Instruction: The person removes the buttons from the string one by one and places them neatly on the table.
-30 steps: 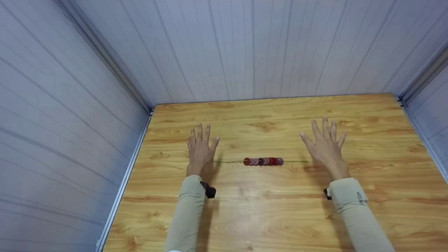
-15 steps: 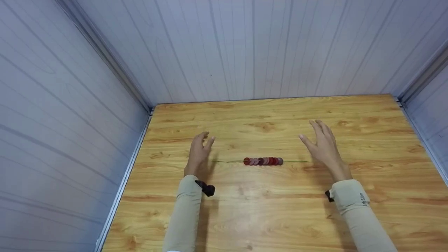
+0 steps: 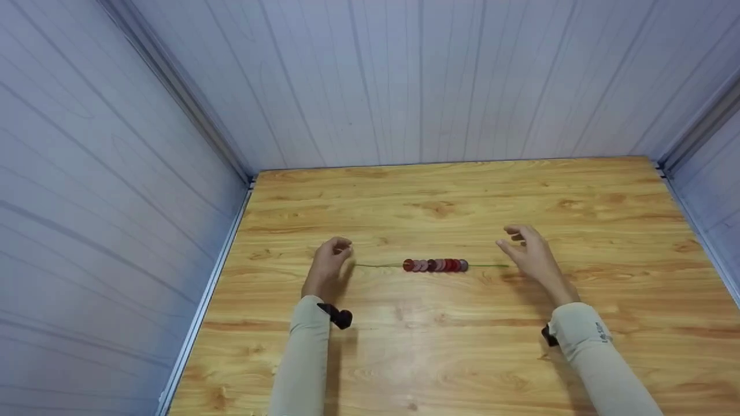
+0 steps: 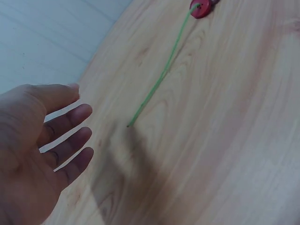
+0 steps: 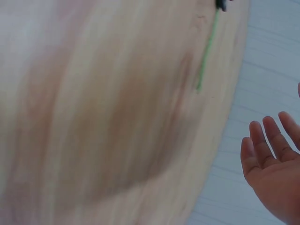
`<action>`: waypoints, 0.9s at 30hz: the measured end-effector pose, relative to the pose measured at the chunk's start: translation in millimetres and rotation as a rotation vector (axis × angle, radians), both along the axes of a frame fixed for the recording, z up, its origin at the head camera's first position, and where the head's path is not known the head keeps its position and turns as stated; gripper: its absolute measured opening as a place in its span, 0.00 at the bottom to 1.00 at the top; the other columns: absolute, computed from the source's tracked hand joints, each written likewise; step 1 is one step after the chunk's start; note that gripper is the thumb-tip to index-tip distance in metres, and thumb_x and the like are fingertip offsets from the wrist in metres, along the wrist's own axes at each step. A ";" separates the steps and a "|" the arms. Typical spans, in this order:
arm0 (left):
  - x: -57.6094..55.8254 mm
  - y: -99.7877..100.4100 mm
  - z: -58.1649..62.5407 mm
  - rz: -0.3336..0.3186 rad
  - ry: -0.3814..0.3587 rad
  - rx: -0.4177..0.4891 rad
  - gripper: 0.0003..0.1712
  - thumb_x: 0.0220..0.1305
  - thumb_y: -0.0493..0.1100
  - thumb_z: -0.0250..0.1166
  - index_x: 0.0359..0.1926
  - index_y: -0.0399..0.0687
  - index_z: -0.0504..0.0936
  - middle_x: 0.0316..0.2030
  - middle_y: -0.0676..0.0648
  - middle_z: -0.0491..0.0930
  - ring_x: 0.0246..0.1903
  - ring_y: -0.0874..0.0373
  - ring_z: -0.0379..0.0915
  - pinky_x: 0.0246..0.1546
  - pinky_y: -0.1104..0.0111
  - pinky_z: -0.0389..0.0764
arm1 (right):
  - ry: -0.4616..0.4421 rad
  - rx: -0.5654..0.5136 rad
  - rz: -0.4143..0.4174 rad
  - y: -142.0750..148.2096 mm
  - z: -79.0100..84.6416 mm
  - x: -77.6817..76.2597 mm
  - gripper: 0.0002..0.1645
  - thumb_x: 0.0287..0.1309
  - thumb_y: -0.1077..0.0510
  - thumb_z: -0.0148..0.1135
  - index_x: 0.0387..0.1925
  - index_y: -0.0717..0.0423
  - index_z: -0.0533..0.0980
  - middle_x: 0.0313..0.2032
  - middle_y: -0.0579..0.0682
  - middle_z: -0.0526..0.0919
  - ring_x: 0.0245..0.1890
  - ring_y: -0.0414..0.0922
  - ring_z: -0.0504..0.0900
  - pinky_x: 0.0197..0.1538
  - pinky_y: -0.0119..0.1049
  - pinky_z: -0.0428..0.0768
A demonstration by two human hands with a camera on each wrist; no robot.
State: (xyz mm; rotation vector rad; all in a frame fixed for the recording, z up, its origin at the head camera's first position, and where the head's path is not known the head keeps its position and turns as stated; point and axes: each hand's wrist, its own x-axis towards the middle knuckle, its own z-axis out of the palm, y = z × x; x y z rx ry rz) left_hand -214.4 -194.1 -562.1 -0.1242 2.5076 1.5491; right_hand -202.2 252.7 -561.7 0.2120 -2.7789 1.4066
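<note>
A row of overlapping round buttons (image 3: pixel 436 265) in reds, pinks and dark tones lies on the wooden table, threaded on a thin green string (image 4: pixel 161 77). The string's ends stick out to both sides. Beside the left end hovers my left hand (image 3: pixel 329 261), fingers bent and thumb toward the string, holding nothing. My right hand (image 3: pixel 533 257) is above and right of the other end, its fingers loosely bent with a gap to the thumb. In the left wrist view a red button (image 4: pixel 200 8) with holes shows at the string's far end. Neither hand touches the string.
The wooden table top (image 3: pixel 439 358) meets a white panelled back wall (image 3: pixel 393 81). Panelled walls also rise on the left (image 3: pixel 104 202) and right. A black wrist camera (image 3: pixel 341 318) sits on the left sleeve.
Both hands have gone from spread, straight fingers to bent ones and come lower, nearer the string's ends. The buttons and string have stayed in place.
</note>
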 end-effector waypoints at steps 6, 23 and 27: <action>3.1 0.6 -13.2 -0.024 -0.028 -0.031 0.15 0.69 0.41 0.58 0.53 0.41 0.77 0.46 0.45 0.78 0.47 0.53 0.71 0.49 0.61 0.73 | -0.079 0.022 0.032 5.4 -15.1 3.6 0.35 0.65 0.42 0.56 0.60 0.66 0.67 0.58 0.65 0.68 0.57 0.62 0.68 0.59 0.58 0.68; 1.2 5.0 -30.4 -0.103 0.115 -0.230 0.03 0.61 0.34 0.65 0.36 0.40 0.83 0.33 0.46 0.79 0.35 0.57 0.71 0.38 0.65 0.74 | -0.146 0.116 0.069 6.7 -33.6 7.4 0.18 0.64 0.55 0.60 0.49 0.65 0.75 0.50 0.63 0.70 0.50 0.59 0.73 0.54 0.54 0.72; 0.5 4.9 -32.6 -0.114 0.132 -0.256 0.02 0.61 0.35 0.65 0.35 0.40 0.83 0.32 0.46 0.79 0.34 0.57 0.71 0.37 0.66 0.73 | -0.162 0.138 0.068 5.8 -34.8 7.1 0.14 0.62 0.56 0.62 0.45 0.62 0.77 0.51 0.63 0.68 0.51 0.59 0.71 0.55 0.55 0.71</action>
